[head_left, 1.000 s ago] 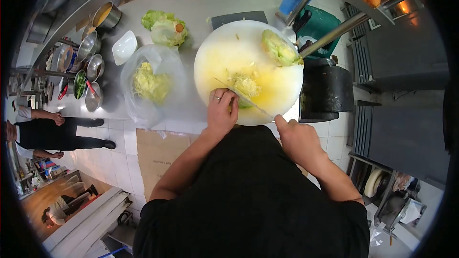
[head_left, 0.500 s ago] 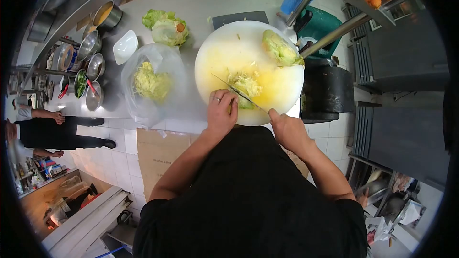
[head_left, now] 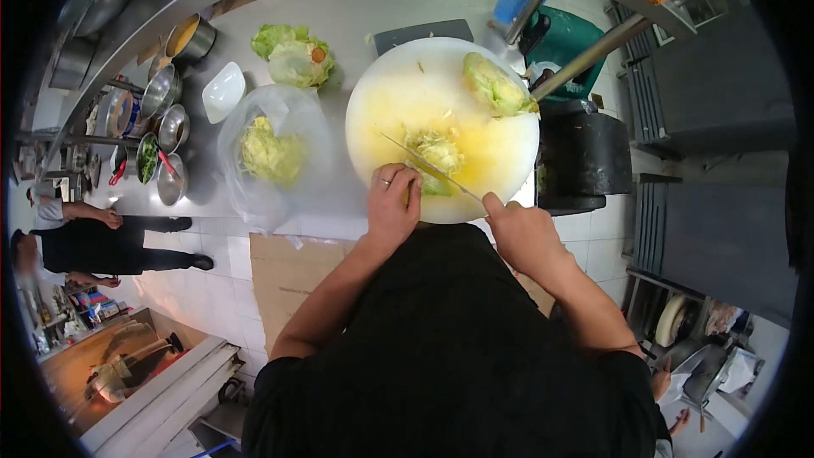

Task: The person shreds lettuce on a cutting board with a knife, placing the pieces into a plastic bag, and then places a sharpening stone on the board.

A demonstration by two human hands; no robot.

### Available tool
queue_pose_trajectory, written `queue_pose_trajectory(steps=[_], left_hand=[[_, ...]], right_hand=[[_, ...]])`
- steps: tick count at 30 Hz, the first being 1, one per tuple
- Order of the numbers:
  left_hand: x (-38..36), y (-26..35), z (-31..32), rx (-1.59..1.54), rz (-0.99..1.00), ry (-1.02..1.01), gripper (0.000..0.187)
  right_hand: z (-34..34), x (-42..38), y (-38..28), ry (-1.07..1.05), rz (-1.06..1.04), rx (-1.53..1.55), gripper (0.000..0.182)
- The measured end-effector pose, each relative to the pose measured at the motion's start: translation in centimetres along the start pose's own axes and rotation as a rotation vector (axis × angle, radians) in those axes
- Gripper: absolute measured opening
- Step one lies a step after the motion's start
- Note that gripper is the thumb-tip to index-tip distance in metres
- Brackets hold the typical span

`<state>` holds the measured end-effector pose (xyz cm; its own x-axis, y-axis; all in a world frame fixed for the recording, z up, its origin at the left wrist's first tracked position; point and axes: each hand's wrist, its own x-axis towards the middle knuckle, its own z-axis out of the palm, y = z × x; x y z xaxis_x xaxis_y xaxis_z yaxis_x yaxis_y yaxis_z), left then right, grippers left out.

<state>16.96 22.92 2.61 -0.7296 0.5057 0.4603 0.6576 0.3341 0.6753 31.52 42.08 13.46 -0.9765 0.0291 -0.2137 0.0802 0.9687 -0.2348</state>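
On the round white cutting board (head_left: 373,93), my right hand (head_left: 524,233) is closed around the handle of a kitchen knife (head_left: 434,168). Its blade slants up and left across a piece of lettuce (head_left: 438,188). My left hand (head_left: 395,203), with a ring on one finger, holds that piece beside the blade, fingers curled together. Shredded lettuce (head_left: 437,149) lies just beyond the blade. At the board's far right rests a larger cut chunk of lettuce (head_left: 496,85). Left of the board, a clear plastic bag (head_left: 314,131) contains more shredded lettuce (head_left: 271,153).
A lettuce head (head_left: 298,59) and a white dish (head_left: 224,92) sit on the steel counter (head_left: 356,0). Several metal bowls (head_left: 161,92) line its left end. A rail (head_left: 593,55) crosses the upper right. One person (head_left: 93,242) stands at left; another's hand (head_left: 661,380) shows lower right.
My right hand has shifted slightly right and toward me with the knife handle. My left hand stays on the lettuce piece. The whole view has tilted a little.
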Motion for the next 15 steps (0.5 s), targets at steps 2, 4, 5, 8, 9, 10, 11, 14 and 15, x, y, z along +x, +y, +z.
queue_pose_trajectory(steps=[2, 4, 5, 8, 9, 10, 11, 14, 15], left_hand=[[0.2, 0.1, 0.1, -0.012, 0.001, -0.001, 0.013], [0.0, 0.1, 0.1, -0.007, -0.001, 0.027, 0.012], [-0.1, 0.1, 0.1, -0.006, -0.007, 0.027, 0.012], [-0.3, -0.1, 0.3, -0.005, -0.009, 0.045, 0.012], [-0.2, -0.3, 0.2, 0.005, -0.007, 0.023, 0.012], [-0.3, -0.3, 0.0, 0.014, -0.005, -0.009, 0.012], [-0.4, -0.3, 0.0, 0.014, -0.002, -0.012, 0.012], [-0.3, -0.1, 0.2, 0.032, -0.009, 0.0, 0.011], [-0.4, -0.1, 0.2, 0.026, -0.024, 0.005, 0.009]], right_hand=[[-2.1, -1.4, -1.6, -0.017, 0.026, -0.093, 0.02], [-0.6, -1.7, -1.4, -0.013, 0.039, -0.1, 0.02], [0.5, -1.7, -1.2, -0.008, 0.052, -0.109, 0.02], [4.5, 0.6, 1.2, -0.003, 0.004, -0.04, 0.019], [3.5, 0.9, 1.1, 0.003, -0.006, -0.045, 0.019], [1.8, 0.8, 0.6, -0.013, -0.004, -0.056, 0.019], [0.3, 0.5, 0.2, -0.032, 0.004, -0.067, 0.019], [-1.9, -1.3, -1.3, -0.047, 0.034, -0.106, 0.019], [-1.3, -1.4, -1.1, -0.053, 0.033, -0.105, 0.019]])
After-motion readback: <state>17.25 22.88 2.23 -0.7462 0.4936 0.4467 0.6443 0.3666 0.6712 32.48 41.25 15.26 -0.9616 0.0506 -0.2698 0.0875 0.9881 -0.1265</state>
